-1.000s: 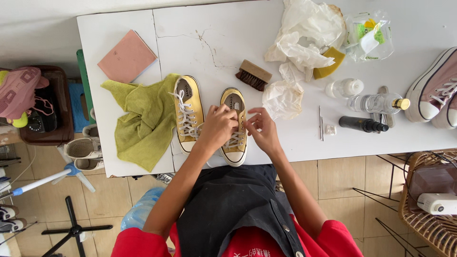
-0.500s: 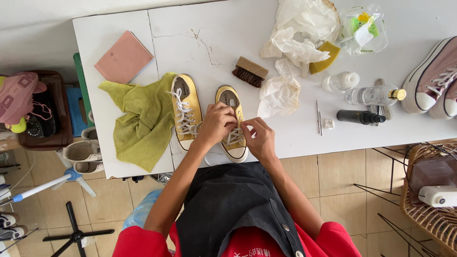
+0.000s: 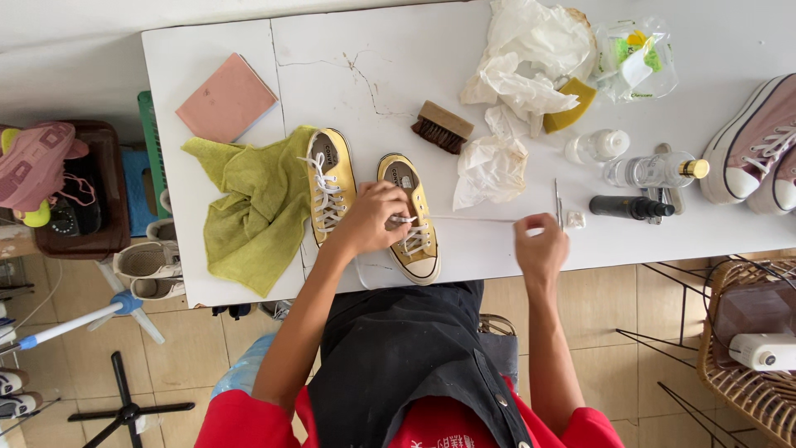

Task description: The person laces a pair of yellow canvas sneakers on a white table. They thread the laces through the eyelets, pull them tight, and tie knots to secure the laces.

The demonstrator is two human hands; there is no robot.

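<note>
Pinching taut white lace [image 3: 473, 219], right fingers [image 3: 531, 226] near table edge [image 3: 630, 250]; left fingers [image 3: 390, 217] closed atop yellow shoe [image 3: 410, 217].

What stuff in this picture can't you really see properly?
All in the head view:
- Middle of the right yellow shoe: covered by the left hand.
- End of the white lace: hidden inside the right hand.
- Maroon shoes: cut off by the right edge.
- Contents of the clear bag: too small to tell.
- Small white bit by the black bottle: too small.
</note>
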